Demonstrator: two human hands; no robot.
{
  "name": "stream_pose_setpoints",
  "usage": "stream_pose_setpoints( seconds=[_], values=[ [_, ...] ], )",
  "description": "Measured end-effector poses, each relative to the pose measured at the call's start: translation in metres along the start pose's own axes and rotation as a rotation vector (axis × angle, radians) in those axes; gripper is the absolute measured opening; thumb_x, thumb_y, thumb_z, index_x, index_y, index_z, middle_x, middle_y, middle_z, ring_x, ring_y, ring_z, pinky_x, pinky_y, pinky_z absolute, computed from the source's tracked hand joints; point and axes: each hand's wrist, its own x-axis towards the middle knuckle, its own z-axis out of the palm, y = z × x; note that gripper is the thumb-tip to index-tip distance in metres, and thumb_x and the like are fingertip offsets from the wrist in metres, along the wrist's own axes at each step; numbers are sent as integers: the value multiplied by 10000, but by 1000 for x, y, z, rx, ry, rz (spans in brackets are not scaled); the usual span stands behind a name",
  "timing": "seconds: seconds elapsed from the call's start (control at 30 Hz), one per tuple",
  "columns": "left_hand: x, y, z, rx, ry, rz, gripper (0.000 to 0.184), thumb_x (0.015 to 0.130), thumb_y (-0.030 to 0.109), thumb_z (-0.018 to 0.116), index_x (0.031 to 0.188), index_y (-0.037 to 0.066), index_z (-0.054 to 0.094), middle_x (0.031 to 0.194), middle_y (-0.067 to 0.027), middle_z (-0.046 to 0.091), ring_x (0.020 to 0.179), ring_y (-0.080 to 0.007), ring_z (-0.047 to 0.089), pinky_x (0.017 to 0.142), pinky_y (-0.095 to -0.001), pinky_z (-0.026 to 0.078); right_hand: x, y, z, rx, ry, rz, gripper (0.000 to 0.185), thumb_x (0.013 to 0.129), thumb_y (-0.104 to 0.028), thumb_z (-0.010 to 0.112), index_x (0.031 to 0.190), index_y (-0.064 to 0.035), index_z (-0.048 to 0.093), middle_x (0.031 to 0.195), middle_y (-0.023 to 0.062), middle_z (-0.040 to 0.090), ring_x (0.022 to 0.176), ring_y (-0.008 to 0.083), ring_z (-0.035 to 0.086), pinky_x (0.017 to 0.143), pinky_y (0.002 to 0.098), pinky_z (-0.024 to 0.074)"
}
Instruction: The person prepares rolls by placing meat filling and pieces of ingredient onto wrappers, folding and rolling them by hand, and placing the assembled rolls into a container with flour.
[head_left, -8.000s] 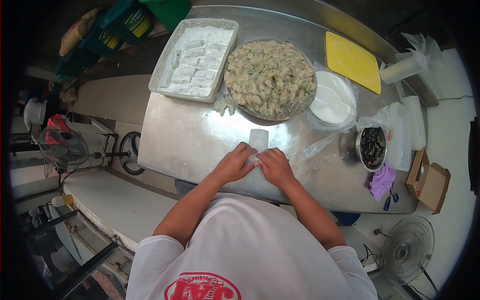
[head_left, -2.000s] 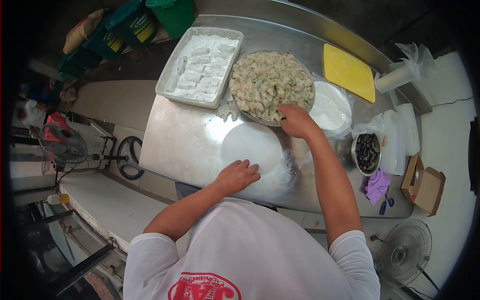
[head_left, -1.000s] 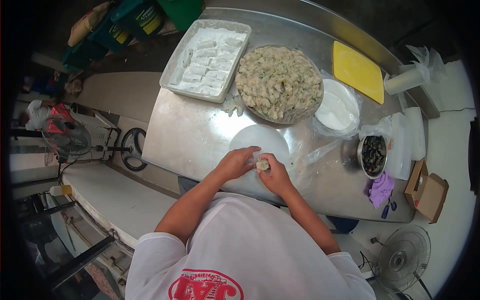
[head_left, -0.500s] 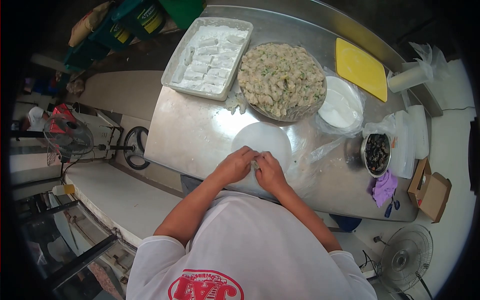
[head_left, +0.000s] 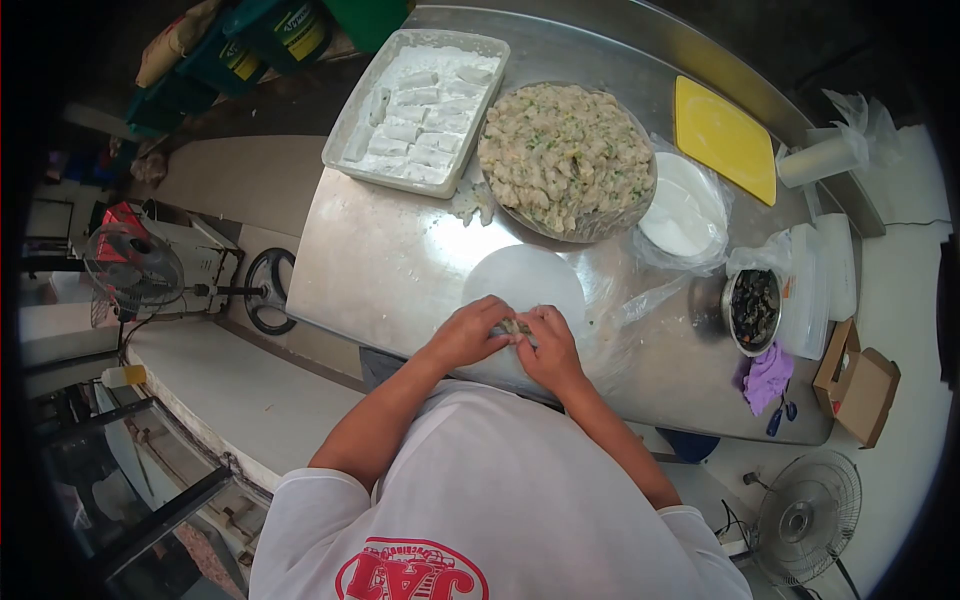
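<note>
Close to the table's near edge, my left hand (head_left: 468,333) and my right hand (head_left: 549,350) are both closed on a small filled roll (head_left: 514,327), one at each end. A bit of greenish-grey filling shows between my fingertips; the rest of the roll is covered by them. Just beyond my hands lies a round whitish sheet or disc (head_left: 525,277). A large heaped bowl of pale, chunky filling (head_left: 565,155) flecked with green stands past it. To its left, a white tray (head_left: 337,150) holds several rolls dusted in white powder.
On the right are a bagged white bowl (head_left: 684,210), a yellow cutting board (head_left: 724,140), a metal bowl of dark pieces (head_left: 755,310), a purple cloth (head_left: 769,377) and an opened cardboard box (head_left: 866,395). A fan (head_left: 808,516) stands lower right.
My fingertips have spread slightly apart, my right hand shifting a little right, so more of the roll shows between them. The bowls and tray remain in place.
</note>
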Motion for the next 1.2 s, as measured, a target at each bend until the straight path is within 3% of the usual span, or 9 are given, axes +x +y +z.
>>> stream_pose_setpoints(
  seconds=[0.2,0.3,0.43,0.5,0.63,0.93,1.03,1.1,1.2],
  values=[
    [-3,-15,15,124,92,94,251,821,148,794,1001,62,644,1014,-129,644,936,-347,657,799,-438,554,0,13,3,-10,-88,4,174,845,-19,697,1019,-14,688,952,142,653,903,357,632,828,440,531],
    [-4,-16,14,106,67,73,281,819,168,799,1039,70,655,1036,-129,640,964,-350,653,818,-441,550,13,8,-13,86,-217,145,191,859,-63,706,1044,-16,702,999,160,652,908,360,640,814,441,537],
    [-4,-1,8,94,92,117,324,820,184,800,1093,77,662,1068,-128,635,1006,-350,642,850,-445,544,67,1,-50,-236,87,-84,333,856,-103,720,1184,-56,689,1121,166,657,1062,377,620,912,478,497],
    [-3,0,11,140,89,82,347,828,177,789,1135,78,663,1097,-128,633,1029,-342,632,878,-442,541,101,-7,-60,-498,87,-13,383,852,-125,718,1231,-83,682,1145,162,666,1151,365,587,982,500,445],
    [-1,-10,18,205,47,108,335,833,162,779,1135,75,664,1078,-124,636,1018,-331,631,877,-430,545,124,34,-43,-622,-63,7,385,837,-151,716,1219,-103,702,1179,137,674,1183,329,576,1008,508,414],
    [-1,-16,18,219,81,157,381,834,155,783,1184,74,656,1041,-125,640,981,-334,642,865,-430,548,128,42,-74,-233,-196,-12,238,801,-77,690,1038,-71,716,1056,100,715,1048,345,627,929,464,464],
    [-4,-14,14,158,75,85,439,844,188,796,1237,76,635,1047,-129,642,997,-341,643,874,-434,546,112,32,-81,-95,-125,-65,146,851,-61,690,996,-54,682,1010,72,705,972,274,661,882,391,492],
    [-4,-13,14,148,40,62,510,846,219,809,1294,77,610,1056,-134,645,1008,-349,643,884,-439,543,96,23,-82,134,43,268,132,864,-72,719,986,-41,681,929,55,702,841,178,637,789,319,513],
    [-3,-11,12,110,26,36,538,842,227,815,1313,72,606,1064,-136,647,1015,-349,645,893,-441,540,80,10,-74,443,103,350,118,896,-61,720,1002,-34,675,909,30,693,804,99,598,747,260,498]
  ],
)
